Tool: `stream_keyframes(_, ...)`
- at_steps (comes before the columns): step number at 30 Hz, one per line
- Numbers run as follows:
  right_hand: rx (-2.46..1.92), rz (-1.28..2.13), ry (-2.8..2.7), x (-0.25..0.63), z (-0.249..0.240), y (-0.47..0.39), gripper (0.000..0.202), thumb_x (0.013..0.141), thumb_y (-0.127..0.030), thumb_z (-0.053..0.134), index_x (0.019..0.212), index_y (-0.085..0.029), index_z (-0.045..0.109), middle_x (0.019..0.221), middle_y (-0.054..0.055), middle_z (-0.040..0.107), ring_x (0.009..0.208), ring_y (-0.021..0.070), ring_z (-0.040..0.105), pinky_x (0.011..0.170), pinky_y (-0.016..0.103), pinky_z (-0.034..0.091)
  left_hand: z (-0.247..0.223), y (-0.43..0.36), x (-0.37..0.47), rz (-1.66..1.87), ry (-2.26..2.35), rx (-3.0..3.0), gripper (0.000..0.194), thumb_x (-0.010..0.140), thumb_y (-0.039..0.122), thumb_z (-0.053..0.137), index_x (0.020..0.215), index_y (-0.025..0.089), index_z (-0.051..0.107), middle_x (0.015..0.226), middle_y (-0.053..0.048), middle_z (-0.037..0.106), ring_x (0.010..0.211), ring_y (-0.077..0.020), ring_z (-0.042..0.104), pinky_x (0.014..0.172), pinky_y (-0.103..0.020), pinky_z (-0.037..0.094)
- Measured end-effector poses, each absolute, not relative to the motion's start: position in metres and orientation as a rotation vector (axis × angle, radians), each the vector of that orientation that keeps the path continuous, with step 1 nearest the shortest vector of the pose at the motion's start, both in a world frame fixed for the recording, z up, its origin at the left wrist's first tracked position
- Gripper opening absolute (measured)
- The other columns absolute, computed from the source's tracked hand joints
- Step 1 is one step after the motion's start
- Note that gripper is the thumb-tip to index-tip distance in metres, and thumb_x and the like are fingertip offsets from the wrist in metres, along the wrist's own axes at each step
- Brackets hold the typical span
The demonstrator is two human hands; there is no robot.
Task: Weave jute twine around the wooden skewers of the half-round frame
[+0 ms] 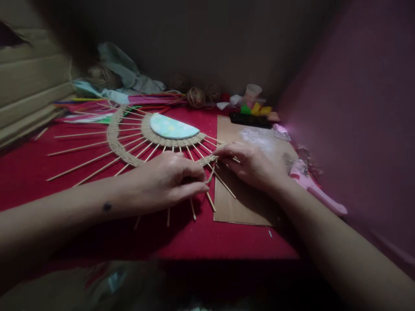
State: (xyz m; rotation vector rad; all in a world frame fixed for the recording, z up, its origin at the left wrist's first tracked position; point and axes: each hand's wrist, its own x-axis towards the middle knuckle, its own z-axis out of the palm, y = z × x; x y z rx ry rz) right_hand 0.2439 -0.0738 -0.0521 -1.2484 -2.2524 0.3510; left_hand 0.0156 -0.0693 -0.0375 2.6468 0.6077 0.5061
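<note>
A half-round woven piece [126, 159] lies on the red cloth, with thin wooden sticks [79, 161] fanning out from a pale blue patterned half-disc [173, 126]. Twine is woven over and under the sticks in an inner band and an outer band. My left hand [177, 175] reaches across the sticks, thumb and finger closed on a loose strand of twine [211, 174]. At the right end of the outer band, my right hand [248, 162] has its fingertips pinched on the weave beside the sticks. Its fingers partly hide that end.
Cardboard [246, 207] lies under the right side of the work. A pink glue gun [316, 190] rests at the right edge. Behind are a dark phone [251, 120], a plastic cup [253, 91], a ball of twine [196, 97] and colourful pipe cleaners [155, 100].
</note>
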Motion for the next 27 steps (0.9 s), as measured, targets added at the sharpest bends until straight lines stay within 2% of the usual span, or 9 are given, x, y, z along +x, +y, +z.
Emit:
stream_keyframes(3,-1.263,0.352,-2.269,0.240,-0.050,-0.073,0.021,0.085,-0.011,0.054,0.094,-0.021,0.070,0.095,0.003,0.070,0.090,0.0151,0.061,0.083,0.028,0.045,-0.037,-0.082,0.025,0.562,0.560,2.754,0.029,0.093,0.029,0.046,0.075,0.018,0.065,0.065,-0.002,0.063,0.057,-0.0108,0.053,0.054,-0.024,0.040)
stream_keyframes(5,-1.315,0.358,-2.277,0.233,-0.045,-0.072,0.014,0.086,-0.015,0.056,0.084,-0.019,0.070,0.086,0.003,0.068,0.080,0.0141,0.059,0.075,0.026,0.044,-0.040,-0.092,0.033,0.596,0.518,2.965,0.030,0.092,0.021,0.042,0.070,0.017,0.061,0.063,-0.003,0.060,0.056,-0.0126,0.050,0.056,-0.027,0.040)
stream_keyframes(8,-1.457,0.292,-2.290,0.217,-0.038,-0.070,0.021,0.085,-0.026,0.060,0.069,-0.016,0.068,0.074,0.004,0.064,0.065,0.0124,0.053,0.062,0.026,0.038,-0.047,-0.106,0.046,0.650,0.418,3.271,0.027,0.087,0.011,0.042,0.065,0.016,0.057,0.062,-0.005,0.059,0.056,-0.0158,0.049,0.062,-0.033,0.043)
stream_keyframes(10,-1.567,0.221,-2.324,0.207,-0.036,-0.068,0.020,0.082,-0.028,0.063,0.066,-0.016,0.068,0.071,0.005,0.063,0.062,0.0126,0.050,0.059,0.028,0.036,-0.051,-0.115,0.053,0.677,0.406,3.397,0.021,0.083,0.010,0.045,0.067,0.016,0.056,0.063,-0.007,0.058,0.057,-0.0180,0.049,0.064,-0.036,0.043)
stream_keyframes(13,-1.673,0.138,-2.363,0.199,-0.039,-0.067,0.013,0.078,-0.025,0.064,0.068,-0.017,0.068,0.071,0.007,0.063,0.066,0.0161,0.053,0.059,0.029,0.036,-0.056,-0.126,0.060,0.597,0.448,3.533,0.014,0.079,0.010,0.047,0.070,0.016,0.056,0.062,-0.006,0.055,0.056,-0.0198,0.048,0.060,-0.038,0.041)
stream_keyframes(18,-1.613,0.088,-2.363,0.203,-0.046,-0.070,0.012,0.078,-0.022,0.062,0.070,-0.019,0.069,0.077,0.008,0.067,0.077,0.0200,0.057,0.067,0.031,0.041,-0.063,-0.135,0.064,0.485,0.431,3.649,0.012,0.077,0.011,0.048,0.071,0.017,0.056,0.062,-0.005,0.053,0.055,-0.0195,0.047,0.058,-0.038,0.038)
stream_keyframes(27,-1.622,-0.038,-2.482,0.202,-0.041,-0.070,0.019,0.076,-0.015,0.053,0.079,-0.016,0.071,0.074,0.010,0.067,0.070,0.0183,0.056,0.061,0.029,0.038,-0.066,-0.145,0.067,0.630,0.367,3.633,0.015,0.081,0.009,0.046,0.071,0.016,0.054,0.061,-0.003,0.049,0.052,-0.0173,0.044,0.054,-0.036,0.033)
